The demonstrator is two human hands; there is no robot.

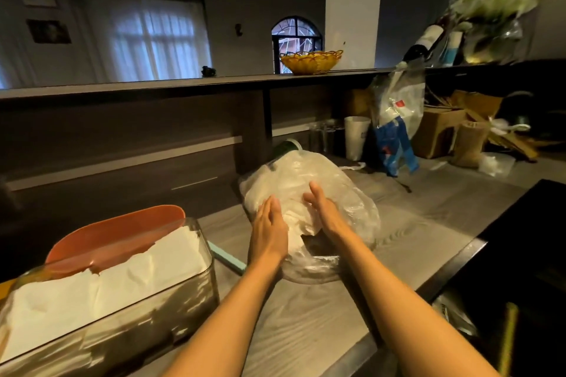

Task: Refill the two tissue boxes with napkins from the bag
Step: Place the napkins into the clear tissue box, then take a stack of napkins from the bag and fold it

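The surface (306,324) is grey with a wood-grain pattern. On it, a clear plastic bag (352,211) shows white napkins (294,193). At its left edge, a smoky see-through box (137,315) holds white napkins under an orange lid (116,236). A yellow woven basket (311,62) sits on the dark shelf (153,87).

Bag (309,193) at centre on counter (428,217); box (122,294) at 8 o'clock; cup (356,138) at 1 o'clock.
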